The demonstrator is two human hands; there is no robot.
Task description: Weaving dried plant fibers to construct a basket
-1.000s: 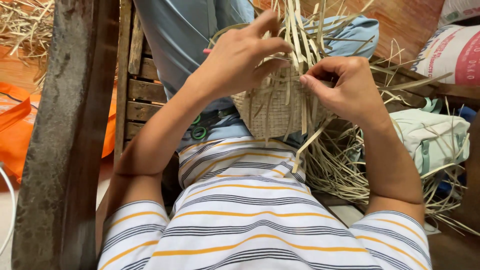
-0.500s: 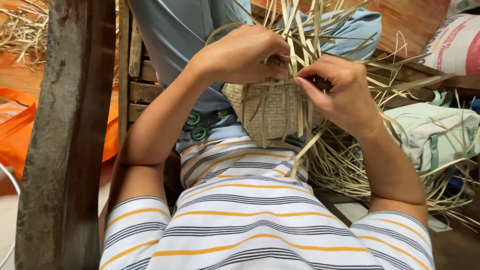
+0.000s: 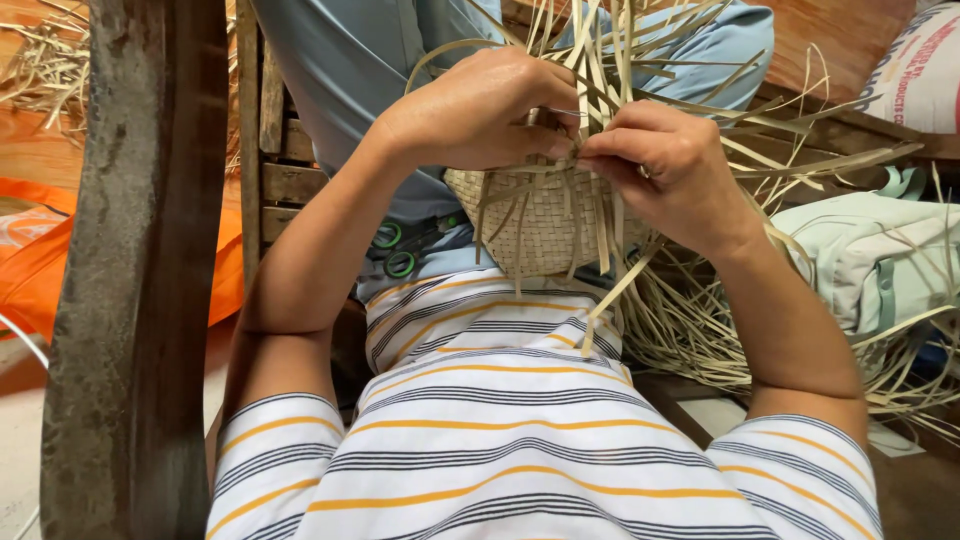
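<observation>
A small woven straw basket (image 3: 545, 225) rests in my lap, with many loose pale strips (image 3: 600, 50) sticking up from its rim. My left hand (image 3: 480, 110) lies over the top left of the basket, fingers curled down on the strips. Touching it at the fingertips, my right hand (image 3: 665, 170) pinches a strip at the basket's upper edge. Both thumbs and forefingers meet at the rim, so the exact strip each holds is partly hidden.
Green-handled scissors (image 3: 400, 250) lie on my lap just left of the basket. A thick wooden post (image 3: 140, 270) stands at the left, orange cloth (image 3: 35, 260) behind it. Loose straw (image 3: 700, 330) piles at the right beside a pale green bag (image 3: 880, 255) and a printed sack (image 3: 925, 70).
My left hand came down from a raised, open-fingered pose onto the basket's rim and closed on the strips. The right hand moved in to meet it. The basket shifted slightly.
</observation>
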